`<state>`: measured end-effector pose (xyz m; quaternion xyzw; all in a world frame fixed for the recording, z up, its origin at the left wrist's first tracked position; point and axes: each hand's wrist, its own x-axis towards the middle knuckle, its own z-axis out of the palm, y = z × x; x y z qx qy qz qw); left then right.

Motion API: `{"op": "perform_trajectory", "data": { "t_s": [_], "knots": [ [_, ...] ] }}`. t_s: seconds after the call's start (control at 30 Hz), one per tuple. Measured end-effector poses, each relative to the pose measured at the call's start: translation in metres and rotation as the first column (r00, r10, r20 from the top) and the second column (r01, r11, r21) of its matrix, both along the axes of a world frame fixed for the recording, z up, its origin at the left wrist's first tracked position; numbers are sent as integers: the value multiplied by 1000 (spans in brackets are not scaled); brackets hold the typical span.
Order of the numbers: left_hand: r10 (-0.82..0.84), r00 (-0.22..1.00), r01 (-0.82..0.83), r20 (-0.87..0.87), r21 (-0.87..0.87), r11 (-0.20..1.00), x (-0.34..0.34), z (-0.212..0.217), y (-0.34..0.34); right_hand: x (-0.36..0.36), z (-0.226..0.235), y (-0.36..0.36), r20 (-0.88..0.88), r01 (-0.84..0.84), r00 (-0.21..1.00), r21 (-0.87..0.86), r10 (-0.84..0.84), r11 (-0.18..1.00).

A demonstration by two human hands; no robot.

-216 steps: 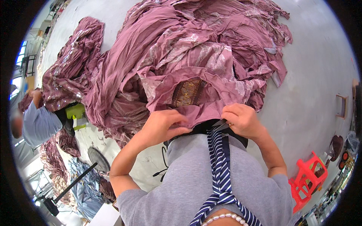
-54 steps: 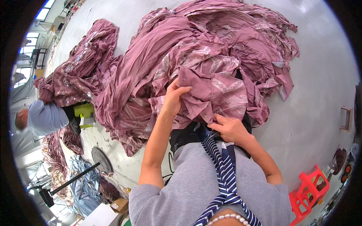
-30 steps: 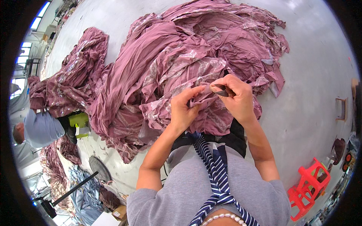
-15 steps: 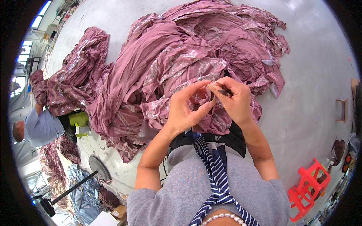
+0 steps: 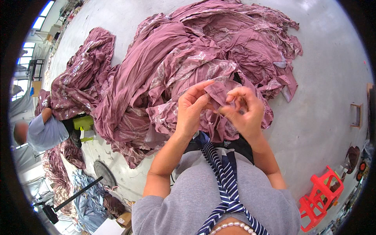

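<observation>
Your left hand [image 5: 190, 109] pinches a mauve cloth flap [image 5: 216, 93] between thumb and fingers, near the middle of the frame. Your right hand [image 5: 246, 113] is curled just beside it; I can't tell whether its fingertips grip anything. The crumpled mauve pile [image 5: 156, 51] spreads across the upper middle. At far left sits 1 co-worker [image 5: 47, 132] in light blue.

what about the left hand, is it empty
No, the left hand is pinching a raised flap of mauve cloth.
</observation>
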<state>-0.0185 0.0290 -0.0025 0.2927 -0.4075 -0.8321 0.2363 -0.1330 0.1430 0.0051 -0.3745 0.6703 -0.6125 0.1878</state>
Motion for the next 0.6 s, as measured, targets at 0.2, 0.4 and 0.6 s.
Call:
{"op": "perform_trajectory", "data": {
  "t_s": [0.2,0.4,0.6],
  "knots": [
    [-4,1000,3,-3,-163,987,-4,-7,0,3,-13,-3,-449,96,890,6,-83,995],
    [43,999,-43,-7,-120,992,-6,-17,0,3,-9,0,-467,-54,883,9,52,999],
    [89,979,-69,-182,115,991,-4,-18,-2,-1,-7,4,-149,33,989,70,-23,997]
  ]
}}
